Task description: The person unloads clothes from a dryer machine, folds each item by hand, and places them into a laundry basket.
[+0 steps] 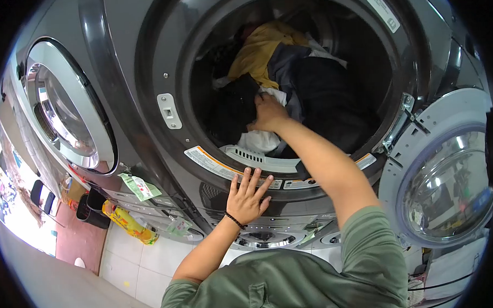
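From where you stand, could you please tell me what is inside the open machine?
Inside the open machine are a yellow cloth, a grey cloth, dark cloths and white cloth against the right hand. Whatever lies beneath them is covered, so I cannot tell.

My left hand [247, 202] is open, fingers spread toward 12 o'clock, forearm angled toward 1. My right arm [322, 157] extends toward 11; right hand [269, 113] partly curled, fingertips partly obscured.

glossy dark metal is seen on the dryer body [141, 81]; clear, smooth plastic is shown in the round door [448, 185]; matt, soft cloth is seen in the yellow garment [261, 45]; smooth, glossy tiles are laid on the floor [152, 258].
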